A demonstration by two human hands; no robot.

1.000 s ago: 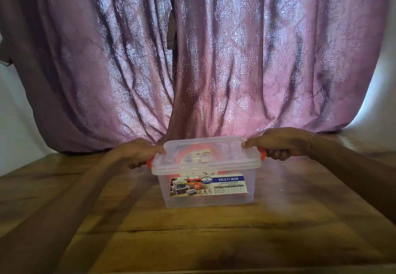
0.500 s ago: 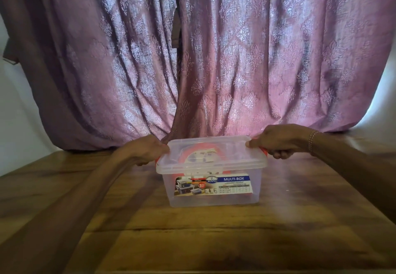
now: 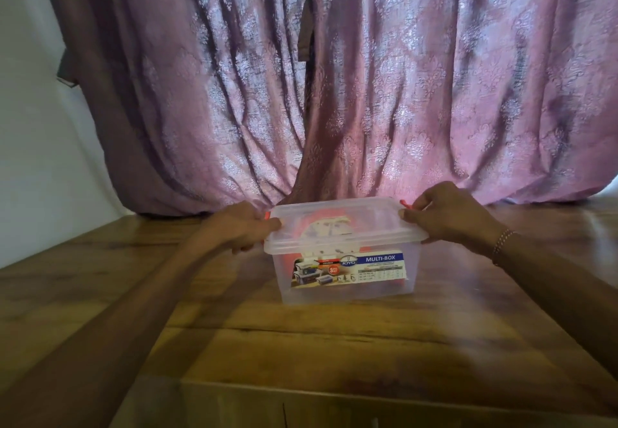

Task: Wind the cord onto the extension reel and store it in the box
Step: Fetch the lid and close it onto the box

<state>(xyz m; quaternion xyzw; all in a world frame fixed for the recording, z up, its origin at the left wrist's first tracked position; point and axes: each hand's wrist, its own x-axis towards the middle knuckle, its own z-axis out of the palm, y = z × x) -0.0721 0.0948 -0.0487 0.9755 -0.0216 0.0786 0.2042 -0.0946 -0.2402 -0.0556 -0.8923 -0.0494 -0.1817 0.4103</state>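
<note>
A clear plastic box [image 3: 347,290] with a MULTI-BOX label stands on the wooden table [image 3: 301,344], its clear lid [image 3: 368,223] on top. Through the lid shows the red extension reel [image 3: 326,227] with its white centre. My left hand [image 3: 240,227] grips the box's left end over a red latch [image 3: 267,216]. My right hand [image 3: 448,217] grips the right end, fingers by the other red latch [image 3: 406,205]. No cord is seen outside the box.
A purple patterned curtain [image 3: 334,93] hangs right behind the box and rests on the table's back edge. A white wall [image 3: 33,126] stands at the left. The table's front edge [image 3: 334,391] runs near the bottom of the view.
The view has shifted, so the box sits further right in the frame. Both hands stay on the box ends; the right hand's fingers now pinch at the red latch.
</note>
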